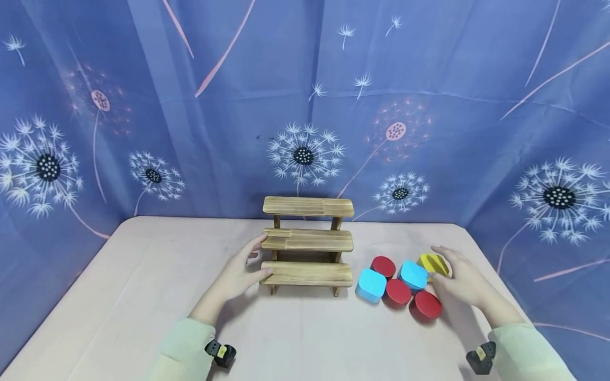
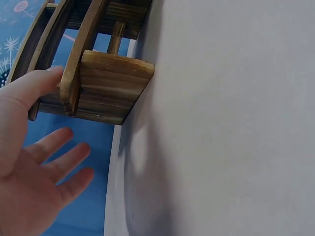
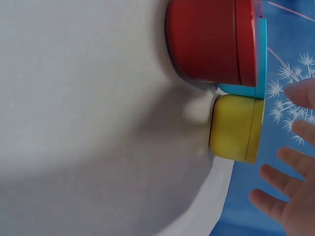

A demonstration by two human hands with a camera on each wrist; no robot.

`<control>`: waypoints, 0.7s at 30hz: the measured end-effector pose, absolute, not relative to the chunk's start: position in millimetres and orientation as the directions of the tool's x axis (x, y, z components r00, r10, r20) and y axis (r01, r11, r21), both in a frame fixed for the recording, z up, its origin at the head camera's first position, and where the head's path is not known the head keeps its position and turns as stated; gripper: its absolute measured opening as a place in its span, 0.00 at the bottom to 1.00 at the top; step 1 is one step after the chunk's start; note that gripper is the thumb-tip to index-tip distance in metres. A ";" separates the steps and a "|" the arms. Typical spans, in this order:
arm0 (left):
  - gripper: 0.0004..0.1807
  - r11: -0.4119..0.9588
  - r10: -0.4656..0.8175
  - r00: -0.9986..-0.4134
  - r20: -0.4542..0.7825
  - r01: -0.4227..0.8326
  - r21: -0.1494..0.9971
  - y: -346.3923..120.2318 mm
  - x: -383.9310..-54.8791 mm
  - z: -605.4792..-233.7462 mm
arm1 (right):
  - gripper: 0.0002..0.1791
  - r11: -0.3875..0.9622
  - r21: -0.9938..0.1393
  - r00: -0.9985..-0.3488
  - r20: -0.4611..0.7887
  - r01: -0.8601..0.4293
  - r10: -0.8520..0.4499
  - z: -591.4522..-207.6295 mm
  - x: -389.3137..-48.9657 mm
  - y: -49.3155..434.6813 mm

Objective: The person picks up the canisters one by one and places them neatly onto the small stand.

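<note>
On the bench, at right, three red tubs cluster with two blue tubs; the right hand, fingers spread and gripping nothing, is by the yellow tub. The left hand, fingers parted, touches the wooden rack without gripping. Behind hangs a blue curtain.

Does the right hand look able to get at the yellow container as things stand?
Probably yes: the right hand is beside the yellow container, with nothing visible between them, though a blue container sits close on the other side.
</note>
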State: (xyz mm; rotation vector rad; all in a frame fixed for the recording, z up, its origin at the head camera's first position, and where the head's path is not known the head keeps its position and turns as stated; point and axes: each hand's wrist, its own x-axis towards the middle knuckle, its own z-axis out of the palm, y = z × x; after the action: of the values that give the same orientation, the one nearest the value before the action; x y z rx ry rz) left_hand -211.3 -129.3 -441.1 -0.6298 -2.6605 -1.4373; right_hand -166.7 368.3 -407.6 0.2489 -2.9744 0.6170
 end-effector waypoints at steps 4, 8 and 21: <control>0.44 0.475 0.336 -0.913 0.230 0.375 0.796 -131.0 -209.3 -444.4 | 0.38 0.897 -0.412 -0.986 0.095 -0.162 -0.134 -411.6 -167.5 371.3; 0.45 0.482 0.337 -0.920 0.202 0.352 0.803 -131.9 -208.0 -445.9 | 0.41 0.878 -0.452 -0.988 0.062 -0.156 -0.144 -415.7 -170.1 374.3; 0.44 0.459 0.308 -0.938 0.158 0.292 0.839 -128.6 -204.6 -449.3 | 0.43 0.878 -0.466 -0.992 -0.007 -0.107 -0.124 -430.2 -178.9 376.8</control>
State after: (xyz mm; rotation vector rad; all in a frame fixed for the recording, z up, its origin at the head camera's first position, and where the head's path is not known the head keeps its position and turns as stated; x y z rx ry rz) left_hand -204.6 -128.6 -449.3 -0.5551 -2.6980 -1.5453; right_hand -178.9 376.8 -430.2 0.1890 -3.0795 0.7614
